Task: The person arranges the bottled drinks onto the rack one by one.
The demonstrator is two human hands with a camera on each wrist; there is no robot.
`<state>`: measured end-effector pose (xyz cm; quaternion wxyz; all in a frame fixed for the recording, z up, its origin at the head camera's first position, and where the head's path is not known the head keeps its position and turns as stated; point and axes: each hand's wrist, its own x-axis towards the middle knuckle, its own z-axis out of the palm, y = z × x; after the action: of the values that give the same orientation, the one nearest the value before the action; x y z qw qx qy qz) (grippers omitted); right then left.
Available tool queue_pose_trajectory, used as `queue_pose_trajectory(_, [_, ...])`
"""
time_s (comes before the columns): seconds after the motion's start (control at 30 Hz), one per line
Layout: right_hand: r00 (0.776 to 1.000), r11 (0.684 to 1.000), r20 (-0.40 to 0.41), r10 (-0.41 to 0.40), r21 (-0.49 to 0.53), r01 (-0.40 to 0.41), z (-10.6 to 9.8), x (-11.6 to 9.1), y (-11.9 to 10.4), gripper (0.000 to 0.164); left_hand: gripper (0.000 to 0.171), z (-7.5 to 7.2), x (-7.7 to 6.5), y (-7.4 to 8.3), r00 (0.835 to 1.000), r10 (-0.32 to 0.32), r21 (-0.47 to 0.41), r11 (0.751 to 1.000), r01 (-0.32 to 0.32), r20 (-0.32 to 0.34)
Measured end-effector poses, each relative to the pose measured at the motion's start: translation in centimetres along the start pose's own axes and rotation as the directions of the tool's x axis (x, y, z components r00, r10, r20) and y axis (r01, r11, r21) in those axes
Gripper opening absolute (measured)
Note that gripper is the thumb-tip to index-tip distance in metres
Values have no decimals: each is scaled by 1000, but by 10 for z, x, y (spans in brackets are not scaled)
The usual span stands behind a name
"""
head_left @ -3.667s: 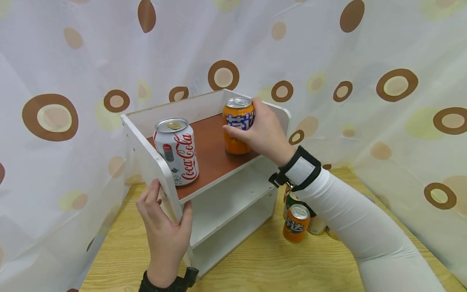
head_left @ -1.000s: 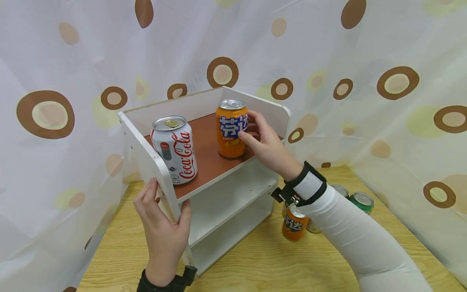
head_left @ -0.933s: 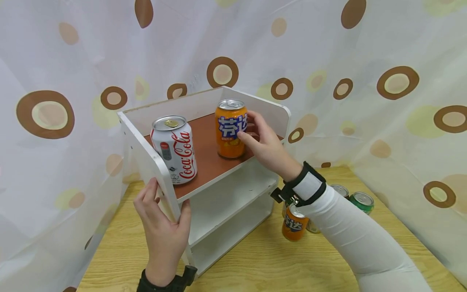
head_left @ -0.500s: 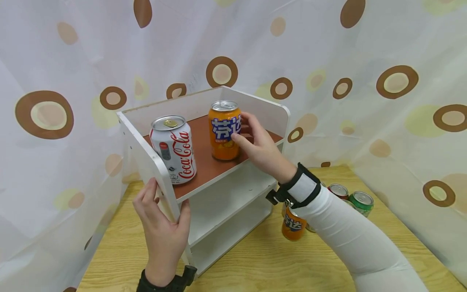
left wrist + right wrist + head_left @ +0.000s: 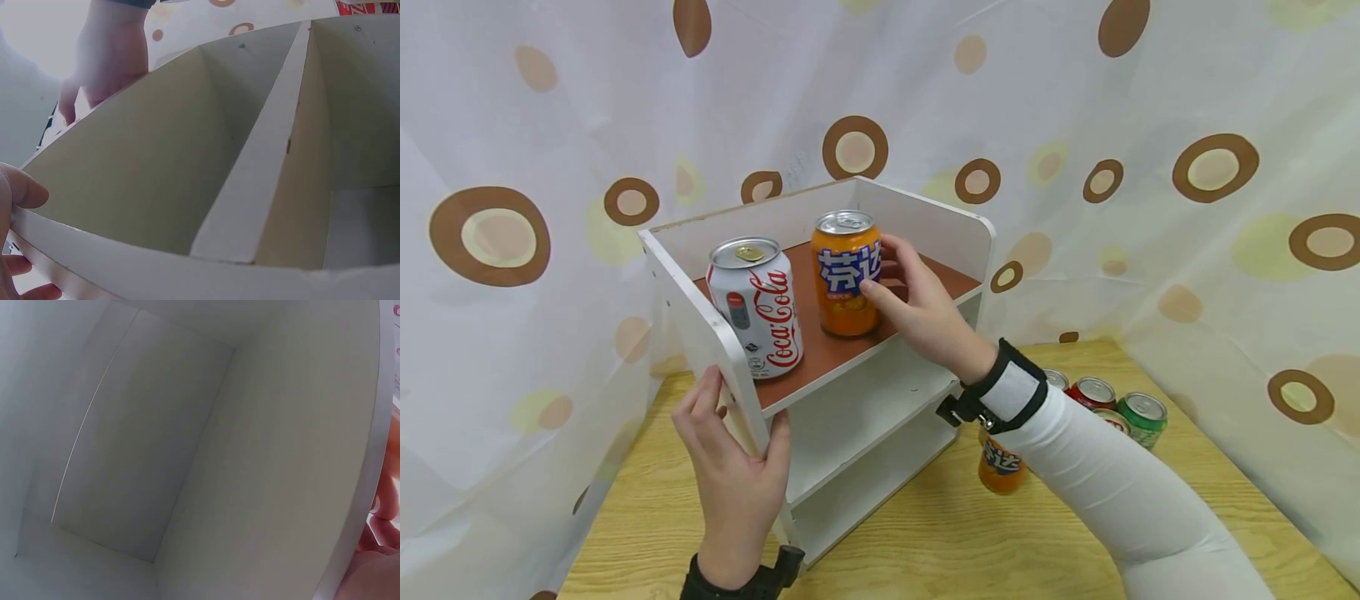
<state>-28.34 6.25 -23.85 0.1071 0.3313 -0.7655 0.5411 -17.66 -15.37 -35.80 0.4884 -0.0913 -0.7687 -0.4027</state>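
Note:
An orange Fanta can stands upright on the brown top board of a small white shelf unit. My right hand holds the can at its right side, thumb on the front; its other fingertips are partly hidden. To the left, a white Coca-Cola can stands near the side panel, a narrow gap from the Fanta can. My left hand grips the front edge of that panel, thumb inside below the top board, fingers outside. In the left wrist view, the thumb lies over the panel's edge.
On the wooden table right of the shelf stand several more cans: another orange Fanta can, a green can and a red-sided can. My right forearm partly covers this group. A patterned curtain hangs behind.
The orange Fanta can has slid left and slightly forward along the top board with my right hand, nearer the Coca-Cola can. My left hand keeps its hold on the panel.

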Motion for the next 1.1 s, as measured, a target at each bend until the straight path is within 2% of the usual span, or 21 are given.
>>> queue_pose_trajectory(0.23, [1000, 1000, 17, -12, 5, 12, 6, -1, -5, 58, 76, 1, 0, 0, 1000, 12, 4, 1000, -12, -10])
queue_pose_trajectory(1.1, [999, 999, 46, -12, -29, 13, 20, -5, -15, 59, 77, 0, -1, 1, 1000, -9, 13, 1000, 9, 10])
